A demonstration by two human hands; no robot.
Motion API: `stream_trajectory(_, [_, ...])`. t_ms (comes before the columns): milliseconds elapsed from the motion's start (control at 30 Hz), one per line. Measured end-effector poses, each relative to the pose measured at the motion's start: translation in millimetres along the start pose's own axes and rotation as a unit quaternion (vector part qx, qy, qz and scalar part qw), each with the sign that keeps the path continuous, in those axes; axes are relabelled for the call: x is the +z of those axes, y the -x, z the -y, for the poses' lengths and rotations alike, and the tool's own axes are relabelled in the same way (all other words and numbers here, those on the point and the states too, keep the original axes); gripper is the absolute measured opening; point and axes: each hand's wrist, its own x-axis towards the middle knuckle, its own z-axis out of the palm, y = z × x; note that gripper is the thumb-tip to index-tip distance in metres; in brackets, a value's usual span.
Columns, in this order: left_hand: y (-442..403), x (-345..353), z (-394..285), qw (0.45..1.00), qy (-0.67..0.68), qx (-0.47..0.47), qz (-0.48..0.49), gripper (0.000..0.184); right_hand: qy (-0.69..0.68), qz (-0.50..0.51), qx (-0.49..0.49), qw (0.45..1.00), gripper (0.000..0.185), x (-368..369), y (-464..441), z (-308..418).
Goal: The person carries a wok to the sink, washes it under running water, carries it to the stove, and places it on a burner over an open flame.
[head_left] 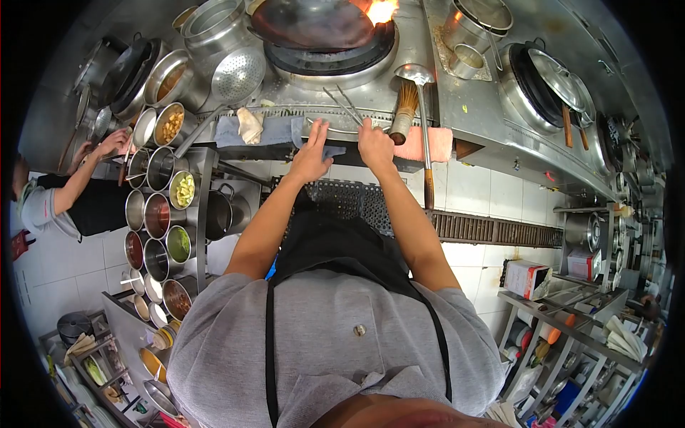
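My left hand (312, 155) is open, its fingers stretched forward over the stove's front edge beside a blue cloth (250, 132). My right hand (376, 145) is closed around the near end of metal tongs (344, 103), whose two arms spread towards the burner. Right of that hand are a bamboo brush (405, 110) and a long-handled ladle (424, 118), the ladle lying across a pink cloth (446, 143). Ahead, a dark wok (310, 25) sits tilted above the burner ring (332, 68), with flame (382, 10) at its right.
A perforated strainer (239, 75) lies left of the burner. Several steel pots of ingredients (158, 214) stand on the left, beyond which a co-worker's arm (82, 167) reaches over. Another wok station (542, 85) is at right. A floor drain grate (499, 228) runs behind the stove edge.
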Motion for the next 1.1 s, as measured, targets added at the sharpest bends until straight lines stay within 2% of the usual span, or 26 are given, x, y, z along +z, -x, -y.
stream_trajectory(167, [0.8, -4.4, -4.9, 0.999, 0.004, -0.022, 0.027, 0.093, -0.001, 0.002, 0.002, 1.000, 0.023, -1.2, 0.1, 0.3])
stream_trajectory(500, [1.8, -3.1, -2.8, 1.000, -0.009, -0.006, 0.007, 0.091, -0.005, -0.006, -0.004, 1.000, 0.023, 0.2, 1.5, 0.2])
stream_trajectory(567, [2.0, -9.1, -10.7, 0.999, 0.017, -0.033, 0.023, 0.086, -0.006, -0.013, 0.006, 1.000, 0.022, -1.0, 3.6, 2.8])
stream_trajectory(700, [-11.4, 3.5, 9.5, 0.993, -0.046, 0.091, -0.055, 0.068, -0.053, 0.054, 0.003, 0.997, 0.021, 7.7, 3.7, -7.5])
stream_trajectory(767, [-14.9, -0.6, -6.5, 0.998, -0.057, 0.039, -0.007, 0.065, -0.087, 0.063, -0.034, 0.994, 0.024, -1.0, 14.4, -18.6])
stream_trajectory(800, [-17.8, 13.2, 24.1, 0.992, -0.102, 0.075, -0.019, 0.066, -0.153, 0.046, 0.021, 0.987, 0.025, 9.4, 15.6, -17.1])
stream_trajectory(833, [-17.9, 13.5, 31.6, 0.981, -0.156, 0.114, -0.020, 0.068, -0.139, -0.050, -0.051, 0.988, 0.024, 1.5, 24.4, -17.6])
stream_trajectory(867, [-19.5, 15.5, 33.1, 0.978, -0.156, 0.137, -0.034, 0.070, -0.137, 0.027, 0.005, 0.990, 0.026, -10.6, 26.3, -14.2])
stream_trajectory(900, [-16.7, 10.8, 20.6, 0.985, -0.134, 0.108, -0.022, 0.072, -0.111, -0.013, -0.004, 0.994, 0.016, -17.3, 32.8, -9.9])
stream_trajectory(933, [-11.6, 7.7, 1.6, 0.989, -0.114, 0.092, -0.010, 0.073, -0.110, -0.033, 0.031, 0.993, 0.014, -7.2, 34.6, -6.6])
stream_trajectory(967, [-4.9, 9.7, 1.4, 0.978, -0.144, 0.148, -0.045, 0.074, -0.120, -0.025, 0.020, 0.992, 0.013, -12.4, 38.6, -4.8])
stream_trajectory(1000, [-2.4, 9.2, -7.7, 0.978, -0.130, 0.156, -0.046, 0.076, -0.147, 0.017, 0.042, 0.988, 0.012, -4.8, 31.7, -4.4])
stream_trajectory(1033, [-8.8, 23.2, 22.3, 0.973, -0.151, 0.164, -0.064, 0.081, -0.132, -0.018, 0.039, 0.990, 0.011, -10.7, 34.5, 1.0])
stream_trajectory(1067, [-1.8, 12.2, -1.5, 0.983, -0.127, 0.128, -0.030, 0.083, -0.105, -0.032, 0.014, 0.994, 0.011, -11.9, 35.8, 2.3])
stream_trajectory(1100, [-6.9, 24.1, 25.9, 0.971, -0.155, 0.165, -0.081, 0.091, -0.114, -0.014, 0.027, 0.993, 0.012, -10.7, 33.1, 6.2])
